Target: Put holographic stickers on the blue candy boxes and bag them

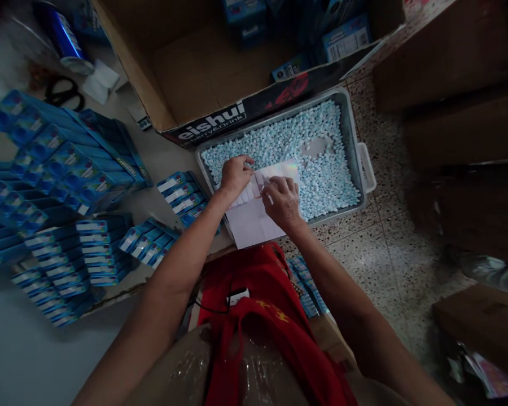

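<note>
A white sheet of stickers (254,223) with pale strips in its upper part lies over the tray's near left side. My left hand (236,177) grips its upper left edge, fingers bent and the thumb partly hidden. At the middle of the sheet, my right hand (283,203) has its thumb and fingers pinched on a small pale sticker, whose outline is hard to make out. Beneath the sheet, a grey plastic tray (366,169) holds a layer of small pale blue and white pellets (325,192).
An open cardboard carton (186,73) with blue boxes inside stands behind the tray. Stacks of slim blue boxes (63,152) fill the left table, with scissors (63,93) and a blue can (63,36) behind. Brown cartons (469,129) stand at right on the speckled floor.
</note>
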`<state>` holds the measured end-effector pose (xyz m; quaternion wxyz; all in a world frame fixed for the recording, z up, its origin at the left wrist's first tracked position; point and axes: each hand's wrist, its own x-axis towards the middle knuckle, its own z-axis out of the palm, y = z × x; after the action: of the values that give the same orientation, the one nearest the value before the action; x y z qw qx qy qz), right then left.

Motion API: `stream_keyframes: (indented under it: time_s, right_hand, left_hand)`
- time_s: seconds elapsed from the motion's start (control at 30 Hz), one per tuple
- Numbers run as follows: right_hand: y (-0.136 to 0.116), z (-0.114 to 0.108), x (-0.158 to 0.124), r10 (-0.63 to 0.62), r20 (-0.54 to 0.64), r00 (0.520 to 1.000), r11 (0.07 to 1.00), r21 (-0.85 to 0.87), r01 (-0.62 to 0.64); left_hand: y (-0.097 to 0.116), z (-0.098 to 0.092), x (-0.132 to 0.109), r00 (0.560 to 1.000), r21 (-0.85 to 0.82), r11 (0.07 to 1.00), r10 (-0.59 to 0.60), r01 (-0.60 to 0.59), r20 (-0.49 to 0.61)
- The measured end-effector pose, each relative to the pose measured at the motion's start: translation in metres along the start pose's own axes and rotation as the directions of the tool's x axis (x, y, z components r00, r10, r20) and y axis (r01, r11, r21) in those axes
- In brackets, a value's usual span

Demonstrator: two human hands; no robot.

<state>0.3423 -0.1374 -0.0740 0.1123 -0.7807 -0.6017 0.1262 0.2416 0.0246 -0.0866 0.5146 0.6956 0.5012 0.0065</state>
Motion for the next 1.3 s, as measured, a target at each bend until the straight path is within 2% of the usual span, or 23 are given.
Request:
stream_keyframes:
  time_s: [0.3,0.47,0.57,0.63,0.7,0.77,0.83,0.9,0.93,1.0,1.07,1.13,1.2,1.3]
  right_hand:
    - [-0.001,-0.009,0.014,-0.071,0.078,0.994,0.997,0.020,0.070]
    - [-0.006,-0.005,0.001,-0.098,0.105,0.990,0.995,0.030,0.095]
    - [-0.015,-0.011,-0.015,-0.014,0.072,0.997,0.999,0.049,0.011]
    - [-0.023,-0.022,-0.025,0.107,0.026,0.994,0.992,0.059,-0.108]
    - [-0.033,-0.039,-0.033,0.256,-0.006,0.967,0.959,0.125,-0.253]
    - [-0.043,-0.058,-0.037,0.416,0.036,0.909,0.861,0.307,-0.406]
    - [-0.052,-0.076,-0.039,0.524,0.151,0.838,0.654,0.559,-0.510]
    - [-0.060,-0.089,-0.038,0.544,0.287,0.788,0.383,0.751,-0.538]
    - [-0.063,-0.093,-0.038,0.532,0.347,0.773,0.260,0.802,-0.538]
    - [-0.069,-0.098,-0.036,0.492,0.443,0.749,0.087,0.831,-0.549]
    - [-0.073,-0.099,-0.034,0.460,0.502,0.733,0.001,0.825,-0.565]
    - [-0.077,-0.096,-0.033,0.436,0.531,0.726,-0.037,0.817,-0.575]
    - [-0.080,-0.093,-0.032,0.420,0.545,0.726,-0.056,0.814,-0.578]
    - [-0.082,-0.086,-0.032,0.428,0.544,0.721,-0.052,0.812,-0.582]
  left_hand:
    - [0.009,0.002,-0.017,0.996,0.023,0.996,0.086,-0.086,0.002]
    - [0.007,0.000,-0.019,0.998,0.046,0.999,-0.008,0.010,-0.058]
    - [0.003,0.001,-0.017,0.996,0.055,0.998,-0.020,0.025,-0.086]
    - [0.002,0.002,-0.014,0.997,0.055,0.998,-0.001,0.006,-0.083]
    - [0.001,0.005,-0.011,0.997,0.038,0.999,0.018,-0.015,-0.077]
    - [0.002,0.005,-0.010,0.993,-0.008,0.998,0.055,-0.056,-0.105]
    - [0.003,0.001,-0.017,0.977,-0.071,0.991,0.099,-0.115,-0.190]
    - [0.001,-0.005,-0.032,0.951,-0.160,0.973,0.112,-0.163,-0.287]
    - [0.000,-0.009,-0.042,0.949,-0.229,0.958,0.096,-0.170,-0.300]
    - [-0.006,-0.016,-0.065,0.979,-0.425,0.897,0.033,-0.118,-0.202]
    - [-0.013,-0.021,-0.087,1.000,-0.610,0.792,-0.009,0.018,0.018]
    - [-0.021,-0.023,-0.103,0.981,-0.715,0.686,0.005,0.136,0.191]
    - [-0.027,-0.024,-0.114,0.973,-0.781,0.606,0.046,0.154,0.228]
    - [-0.033,-0.023,-0.122,0.988,-0.813,0.573,0.036,0.103,0.150]
